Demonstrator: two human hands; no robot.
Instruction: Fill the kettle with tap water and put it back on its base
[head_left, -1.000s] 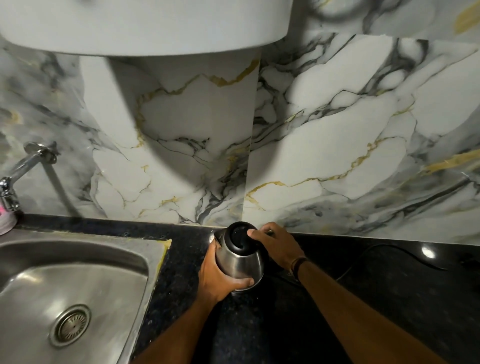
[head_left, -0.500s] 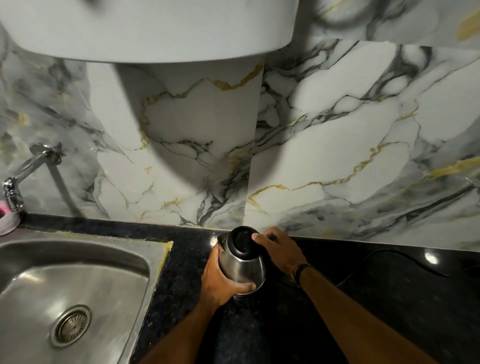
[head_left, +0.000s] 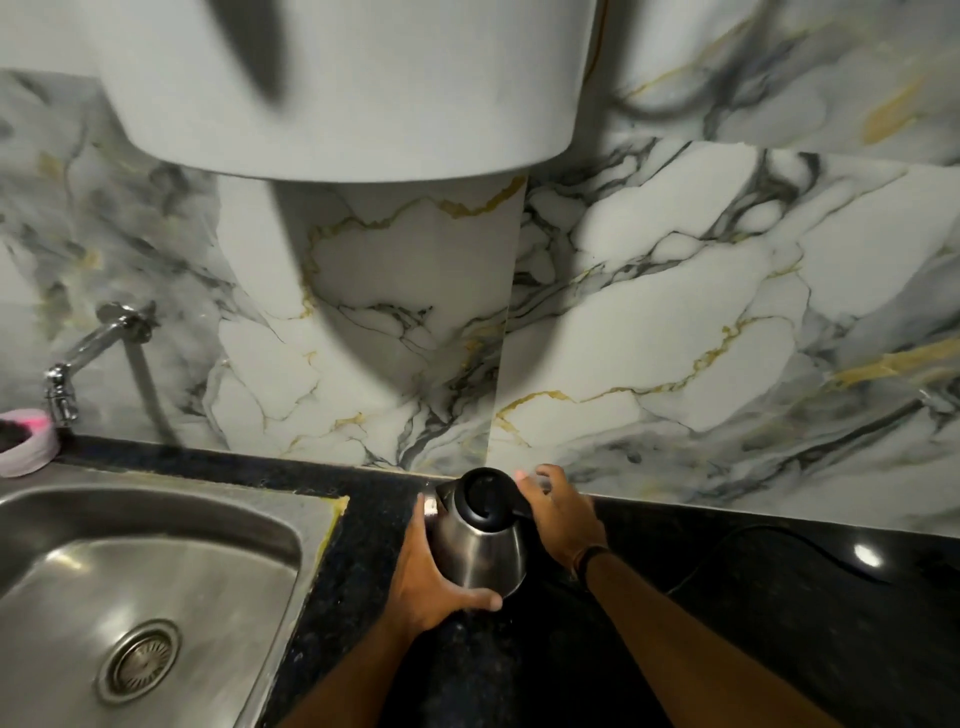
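A steel kettle (head_left: 480, 551) with a black lid and handle stands at the back of the black counter (head_left: 753, 649), close to the marble wall. My left hand (head_left: 428, 582) is wrapped around its left side and lower body. My right hand (head_left: 561, 514) rests at the black handle on the right, its fingers spread and lifted off the lid. The kettle's base is hidden under the kettle and in the dark. A chrome tap (head_left: 72, 364) juts from the wall at far left, above the steel sink (head_left: 171, 545).
A black cord (head_left: 769, 535) runs across the counter to the right of the kettle. A pink and white bowl (head_left: 26, 447) sits under the tap at the sink's back corner. A large white rounded appliance (head_left: 337, 88) hangs overhead on the wall.
My right hand's fingers have come off the kettle lid and spread out toward the wall. My left hand keeps its hold on the kettle body. The kettle has stayed in place.
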